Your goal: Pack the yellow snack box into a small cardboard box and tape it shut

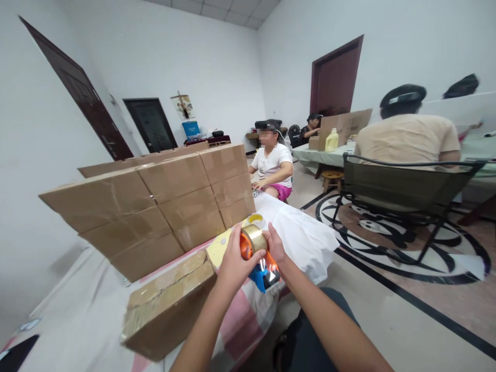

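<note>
Both my hands are closed around a tape dispenser point(265, 274) with an orange and blue body and a roll of tan packing tape on it. My left hand point(235, 258) grips the roll's left side, with the thumb across its lower front. From the right, my right hand point(276, 245) holds the roll's edge and the orange part; some of its fingers are hidden behind. A loose tape roll point(255, 219) with a yellow core lies on the white cloth just beyond my hands. To the left, a taped cardboard box point(170, 305) sits on the table.
Stacked cardboard boxes point(186, 196) form a wall along the table's left side. Past it sits a person in a white shirt point(273, 165). At right, another person sits in a folding chair point(406, 181) by a green-covered table with a yellow bottle point(331, 140). A wooden stool point(332, 178) stands nearby.
</note>
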### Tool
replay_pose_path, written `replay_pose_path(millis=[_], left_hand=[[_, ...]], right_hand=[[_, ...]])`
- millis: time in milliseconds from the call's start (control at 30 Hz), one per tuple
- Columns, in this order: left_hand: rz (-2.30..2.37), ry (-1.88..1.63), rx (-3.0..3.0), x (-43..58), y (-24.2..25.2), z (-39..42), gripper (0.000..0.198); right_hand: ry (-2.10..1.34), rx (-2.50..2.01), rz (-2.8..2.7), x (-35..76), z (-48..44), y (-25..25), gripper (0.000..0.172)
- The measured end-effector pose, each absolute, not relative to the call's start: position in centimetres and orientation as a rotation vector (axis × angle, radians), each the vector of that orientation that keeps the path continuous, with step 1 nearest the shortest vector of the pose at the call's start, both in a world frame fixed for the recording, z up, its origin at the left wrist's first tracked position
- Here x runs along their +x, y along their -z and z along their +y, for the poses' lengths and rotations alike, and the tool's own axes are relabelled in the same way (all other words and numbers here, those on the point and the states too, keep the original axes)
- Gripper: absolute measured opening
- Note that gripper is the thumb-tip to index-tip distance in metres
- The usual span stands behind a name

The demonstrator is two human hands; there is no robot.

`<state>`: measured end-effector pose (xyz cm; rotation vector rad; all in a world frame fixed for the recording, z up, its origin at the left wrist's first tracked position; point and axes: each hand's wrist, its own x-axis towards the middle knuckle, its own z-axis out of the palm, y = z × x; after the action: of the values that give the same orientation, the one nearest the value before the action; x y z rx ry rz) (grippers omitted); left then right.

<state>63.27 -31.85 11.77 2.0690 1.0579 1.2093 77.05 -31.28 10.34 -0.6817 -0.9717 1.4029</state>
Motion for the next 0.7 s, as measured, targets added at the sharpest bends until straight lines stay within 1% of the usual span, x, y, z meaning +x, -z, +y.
replay_pose_path(millis=[167,233,300,367,433,500,600,700], left_hand=[[0.947,-1.144,1.97,62.9,-9.8,-30.5,0.104],[1.005,-1.123,1.865,62.4,-8.6,-30.4,0.103],[1.174,-1.152,1.732,61.9,-7.1,-30.8,0.09],[1.282,-1.167,1.671,61.6,-5.6,-31.7,0.066],[1.259,-1.156,1.701,61.5,-4.6,-32.7,0.048],[1.224,-1.193,1.733,61.6,-4.3,-33.6,0.041],[1.252,-1.348,1.723,62.0,-5.1,-34.5,0.038],[1.284,-1.441,1.68,62.5,-6.2,-35.2,0.035]], right_hand=[[-1.393,-0.679,-0.921,75.9,-30.3,-8.5,0.079],[-1.34,-0.689,-0.908,75.2,-29.7,-7.7,0.079],[-1.264,-0.708,-0.909,74.7,-29.2,-7.3,0.078],[-1.158,-0.737,-0.929,74.5,-28.9,-7.2,0.075],[-1.06,-0.764,-0.969,74.6,-28.8,-7.4,0.072],[-0.985,-0.798,-1.027,74.8,-28.8,-7.6,0.07],[-0.909,-0.881,-1.119,75.0,-28.8,-7.8,0.069],[-0.857,-0.957,-1.056,75.4,-28.6,-7.7,0.07]])
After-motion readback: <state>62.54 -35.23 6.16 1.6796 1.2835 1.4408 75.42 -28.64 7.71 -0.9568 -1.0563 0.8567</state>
